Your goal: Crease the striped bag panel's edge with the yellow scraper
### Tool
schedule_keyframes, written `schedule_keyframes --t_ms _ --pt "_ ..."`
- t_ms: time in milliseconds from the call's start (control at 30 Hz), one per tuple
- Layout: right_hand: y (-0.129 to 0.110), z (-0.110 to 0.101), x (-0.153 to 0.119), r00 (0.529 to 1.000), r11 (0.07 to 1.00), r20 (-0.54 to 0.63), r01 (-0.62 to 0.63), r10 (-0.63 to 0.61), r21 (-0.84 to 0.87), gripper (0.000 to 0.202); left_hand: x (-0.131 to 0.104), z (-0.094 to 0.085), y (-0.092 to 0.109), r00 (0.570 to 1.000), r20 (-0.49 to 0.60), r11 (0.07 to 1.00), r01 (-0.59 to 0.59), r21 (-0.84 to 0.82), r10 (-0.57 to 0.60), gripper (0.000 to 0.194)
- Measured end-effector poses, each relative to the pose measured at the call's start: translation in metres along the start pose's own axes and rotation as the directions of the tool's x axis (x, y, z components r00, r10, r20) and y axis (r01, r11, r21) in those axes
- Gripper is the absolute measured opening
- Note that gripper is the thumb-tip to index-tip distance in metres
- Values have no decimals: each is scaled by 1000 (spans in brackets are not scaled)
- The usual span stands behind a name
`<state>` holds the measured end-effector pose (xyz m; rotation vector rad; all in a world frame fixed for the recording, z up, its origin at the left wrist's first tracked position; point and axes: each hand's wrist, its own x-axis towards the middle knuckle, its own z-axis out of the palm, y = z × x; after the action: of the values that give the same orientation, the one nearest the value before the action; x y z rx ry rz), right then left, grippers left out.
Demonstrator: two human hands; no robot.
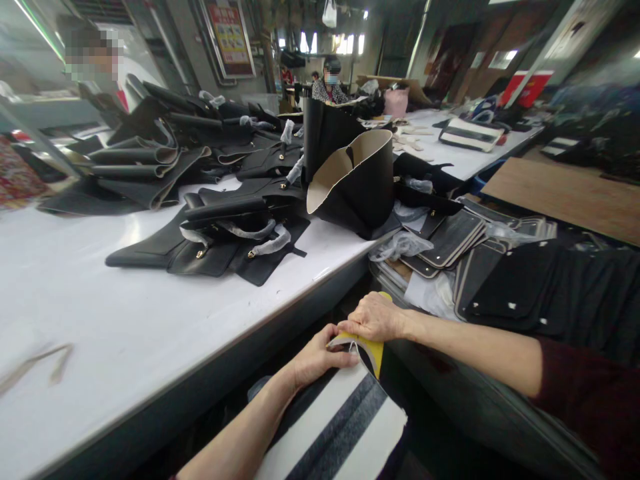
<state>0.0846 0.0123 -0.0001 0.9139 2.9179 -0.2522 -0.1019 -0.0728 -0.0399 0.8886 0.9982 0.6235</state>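
Note:
At the lower middle, a white panel with a dark stripe lies below the table edge. My left hand grips its upper end, thumb on top, fingers behind a curved yellow piece. My right hand is closed over the top of the yellow piece, its fingertips close to those of my left hand. A small light strip shows between the left thumb and the yellow piece. What the right fingers press on underneath is hidden.
Black leather bag parts with plastic-wrapped handles lie on the white table. A curled black panel stands near its edge. Stacked black panels lie at right. A person is at far left, another at the back.

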Motion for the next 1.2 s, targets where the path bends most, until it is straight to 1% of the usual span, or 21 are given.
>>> schedule_keyframes --t_ms 67,133,333,533,767,900,1067,1200 --pt "0 0 0 1000 1000 5 2 -2 -19 70 1 0 -1 1000 -22 999 -18 52 19 58" --pt "-1 0 -1 1000 999 10 11 -10 -45 70 2 -1 -2 999 -28 997 -26 69 28 57" --pt "-5 -2 0 1000 998 -1 -22 22 -63 71 4 -3 -6 996 26 995 -86 45 85 57" --pt "-5 -1 3 999 998 5 33 -33 -55 72 1 -3 -6 994 31 989 -108 103 105 52" --pt "-6 0 3 998 993 14 67 -66 -96 71 -1 1 -2 990 52 989 -133 71 130 47" --pt "-9 0 1 999 994 29 28 -25 -102 71 -1 1 -2 988 75 987 -144 77 138 45" --pt "-13 -1 -4 999 994 34 -23 26 -108 66 -1 0 -8 984 100 987 -153 50 147 44" --pt "-16 0 -7 998 993 29 -57 60 -107 64 -1 0 -8 982 122 988 -150 34 144 45"
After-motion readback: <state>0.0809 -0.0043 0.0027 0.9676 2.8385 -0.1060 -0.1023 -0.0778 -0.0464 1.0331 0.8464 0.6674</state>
